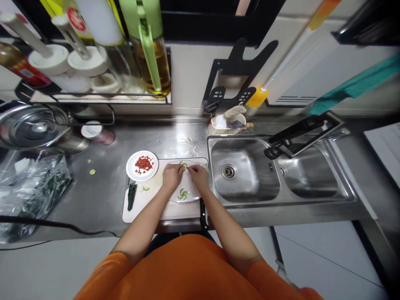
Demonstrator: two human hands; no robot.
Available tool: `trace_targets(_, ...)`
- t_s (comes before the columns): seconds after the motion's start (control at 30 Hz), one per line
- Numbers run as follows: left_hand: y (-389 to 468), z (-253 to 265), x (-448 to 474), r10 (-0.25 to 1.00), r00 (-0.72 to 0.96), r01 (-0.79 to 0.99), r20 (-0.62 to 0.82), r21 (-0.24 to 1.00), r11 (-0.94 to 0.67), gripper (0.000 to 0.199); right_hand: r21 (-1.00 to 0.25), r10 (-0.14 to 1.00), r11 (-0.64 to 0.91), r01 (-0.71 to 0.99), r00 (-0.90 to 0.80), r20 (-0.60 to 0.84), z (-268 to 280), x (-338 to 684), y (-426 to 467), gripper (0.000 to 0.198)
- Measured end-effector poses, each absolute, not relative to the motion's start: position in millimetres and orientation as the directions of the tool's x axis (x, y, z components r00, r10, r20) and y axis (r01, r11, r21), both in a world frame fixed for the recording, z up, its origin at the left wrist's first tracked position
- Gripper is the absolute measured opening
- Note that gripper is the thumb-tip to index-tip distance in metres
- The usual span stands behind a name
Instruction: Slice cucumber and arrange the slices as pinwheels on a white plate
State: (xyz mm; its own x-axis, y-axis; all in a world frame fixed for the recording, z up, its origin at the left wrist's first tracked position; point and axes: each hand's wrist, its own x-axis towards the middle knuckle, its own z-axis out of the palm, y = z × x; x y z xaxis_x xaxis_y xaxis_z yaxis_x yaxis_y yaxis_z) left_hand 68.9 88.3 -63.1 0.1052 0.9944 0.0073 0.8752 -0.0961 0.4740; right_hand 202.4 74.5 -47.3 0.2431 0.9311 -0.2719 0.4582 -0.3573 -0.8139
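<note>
A clear plate (pixel 191 183) rests on a white cutting board (pixel 146 208). Thin green cucumber slices (pixel 182 194) are fanned into a flower on its near side, and more cucumber slices (pixel 183 164) lie at its far edge. My left hand (pixel 172 176) is over the plate's far left, its fingertips closed at those far slices; whether they grip anything is hidden. From the right, my right hand (pixel 198 176) pinches a small red piece (pixel 187 168) beside the same slices. Chopped red pieces (pixel 144 165) fill the middle of a white plate (pixel 129 168) at the board's far left corner.
A dark green cucumber chunk (pixel 131 197) and pale offcuts (pixel 145 188) lie on the board's left. A knife (pixel 203 214) sits at its near right edge. The double sink (pixel 243 171) is to the right, a plastic bag (pixel 34 191) far left, bottles (pixel 150 54) on a rack behind.
</note>
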Motion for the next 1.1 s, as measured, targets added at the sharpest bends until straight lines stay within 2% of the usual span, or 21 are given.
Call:
trace_targets(0.47,86.2,-63.6,71.0,0.995,0.099,0.892,-0.006,0.443,-0.086,0.025,-0.814,0.932,-0.357,0.458,0.238,-0.274,-45.1,202.0,73.8,0.019)
trace_targets(0.73,87.2,-57.3,71.4,0.995,0.084,0.903,-0.062,0.427,-0.050,0.024,-0.820,0.934,-0.351,0.452,0.236,-0.269,-52.7,202.6,74.8,0.020)
trace_targets(1.1,86.0,-61.9,66.9,0.997,0.082,0.885,-0.010,0.461,-0.068,0.023,-0.818,0.935,-0.348,0.457,0.237,-0.265,-48.3,200.4,77.3,0.017)
